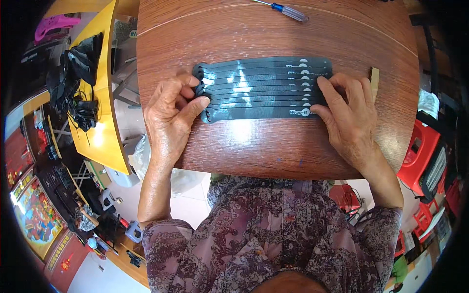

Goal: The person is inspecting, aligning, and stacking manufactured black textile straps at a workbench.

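Several black hook-and-loop cable straps (259, 90) lie overlapped in a fanned row on the brown wooden table (234, 156). Slotted round heads line up along the left side, while pale printed marks run down the right side. My left hand (171, 110) is closed at the slotted ends, its thumb resting on the lower heads and the curled fingers by the upper ones. At the opposite ends, my right hand (351, 112) grips the straps with thumb and index finger, the other fingers bent behind. Parts of the strap ends are hidden under my fingertips.
A screwdriver (290, 12) with a clear and blue handle lies at the table's far edge. Beyond my right hand is a tan strip (374, 80). Black bags and cables (83, 73) sit on a yellow table at left; a red plastic stool (415, 151) stands right.
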A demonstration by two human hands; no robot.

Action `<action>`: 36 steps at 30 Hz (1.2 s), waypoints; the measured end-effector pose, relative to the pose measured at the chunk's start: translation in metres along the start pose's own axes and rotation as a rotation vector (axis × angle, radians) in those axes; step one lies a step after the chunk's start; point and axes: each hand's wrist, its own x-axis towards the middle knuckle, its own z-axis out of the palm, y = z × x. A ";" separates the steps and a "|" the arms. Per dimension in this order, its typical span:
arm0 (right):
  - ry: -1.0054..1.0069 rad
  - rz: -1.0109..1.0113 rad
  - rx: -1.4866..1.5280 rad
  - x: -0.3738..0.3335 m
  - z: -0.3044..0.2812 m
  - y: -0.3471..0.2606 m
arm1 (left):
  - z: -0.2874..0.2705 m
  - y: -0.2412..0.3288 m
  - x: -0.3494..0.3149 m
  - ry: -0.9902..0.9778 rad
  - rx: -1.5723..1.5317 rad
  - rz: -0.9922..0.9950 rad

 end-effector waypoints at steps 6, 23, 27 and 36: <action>0.000 0.021 0.007 -0.002 0.000 0.000 | 0.001 0.005 0.003 -0.038 -0.049 -0.051; 0.004 0.024 0.002 -0.004 0.005 0.000 | -0.002 0.007 0.020 -0.133 -0.177 -0.296; 0.010 0.023 0.020 -0.002 0.005 -0.002 | -0.004 0.003 0.017 -0.136 -0.169 -0.245; 0.013 0.001 -0.002 -0.002 0.007 0.000 | -0.010 -0.002 0.019 -0.153 -0.221 -0.200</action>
